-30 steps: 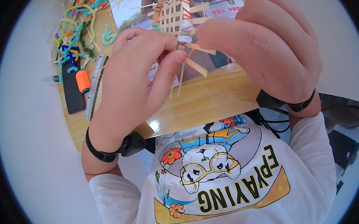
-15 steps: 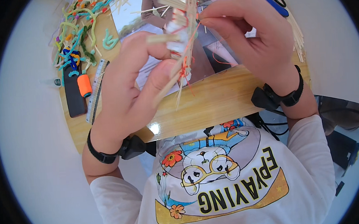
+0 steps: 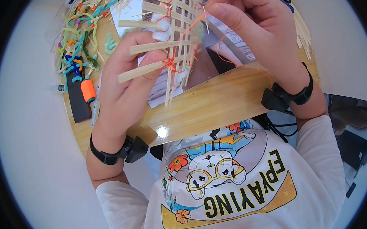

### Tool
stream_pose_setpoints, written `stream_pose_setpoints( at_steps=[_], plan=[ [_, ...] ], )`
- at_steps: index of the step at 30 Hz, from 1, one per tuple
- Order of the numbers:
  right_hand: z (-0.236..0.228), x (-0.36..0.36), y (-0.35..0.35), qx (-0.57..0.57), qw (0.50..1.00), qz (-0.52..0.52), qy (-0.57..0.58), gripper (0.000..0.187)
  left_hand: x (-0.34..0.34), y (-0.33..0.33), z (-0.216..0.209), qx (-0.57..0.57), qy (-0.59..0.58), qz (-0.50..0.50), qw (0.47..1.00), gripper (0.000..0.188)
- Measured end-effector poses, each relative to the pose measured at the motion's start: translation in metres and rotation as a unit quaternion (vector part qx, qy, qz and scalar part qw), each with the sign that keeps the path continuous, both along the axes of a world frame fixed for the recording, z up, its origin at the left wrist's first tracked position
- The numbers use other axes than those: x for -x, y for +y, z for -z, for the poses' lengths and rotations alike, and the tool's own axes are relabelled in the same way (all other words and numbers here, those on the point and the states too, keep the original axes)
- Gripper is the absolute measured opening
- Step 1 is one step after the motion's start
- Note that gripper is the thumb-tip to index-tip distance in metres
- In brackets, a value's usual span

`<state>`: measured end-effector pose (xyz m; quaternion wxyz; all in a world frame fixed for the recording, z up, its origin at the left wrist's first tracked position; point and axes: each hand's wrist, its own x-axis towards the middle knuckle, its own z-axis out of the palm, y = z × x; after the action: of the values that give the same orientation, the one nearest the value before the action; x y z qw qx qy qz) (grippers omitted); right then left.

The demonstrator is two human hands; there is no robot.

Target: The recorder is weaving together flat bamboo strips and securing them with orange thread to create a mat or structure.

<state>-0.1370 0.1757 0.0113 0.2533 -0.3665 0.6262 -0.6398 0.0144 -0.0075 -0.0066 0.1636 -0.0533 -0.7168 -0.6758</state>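
Note:
My left hand [image 3: 125,82] grips an openwork lattice of pale bamboo strips [image 3: 159,47] between thumb and fingers, above the near part of the table. Red thread ties the strips where they cross, and white fluffy tufts [image 3: 162,30] sit along one side. To its right, my right hand [image 3: 255,25] is closed in a pinch on an orange-red thread [image 3: 193,24] that runs taut to the lattice. A thin pale sliver shows at those fingertips; whether it is a needle I cannot tell. The lattice's far end leaves the top of the picture.
Printed photo sheets [image 3: 200,72] lie under my hands on the wooden table [image 3: 204,109]. At the left are tangled coloured fuzzy stems [image 3: 91,17], an orange thread spool [image 3: 88,90], a dark flat case [image 3: 79,109] and a ruler. Loose bamboo sticks [image 3: 303,37] lie at the right.
The lattice has turned from nearly edge-on to showing its crossed strips more broadly. My right hand has shifted slightly, still holding the thread, which now stretches more sideways to the lattice.

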Motion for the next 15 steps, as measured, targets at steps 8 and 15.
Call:
stream_pose_setpoints(
  at_steps=[8,15],
  plan=[
    [-0.016,-0.007,0.007,0.008,0.988,-0.038,0.147,0.008,0.004,-0.003,0.002,0.155,-0.044,-0.035,0.986,0.011],
    [-0.011,-0.006,0.010,-0.003,0.991,-0.041,0.128,0.009,0.005,0.002,-0.001,0.186,-0.044,-0.041,0.981,0.015]
  ],
)
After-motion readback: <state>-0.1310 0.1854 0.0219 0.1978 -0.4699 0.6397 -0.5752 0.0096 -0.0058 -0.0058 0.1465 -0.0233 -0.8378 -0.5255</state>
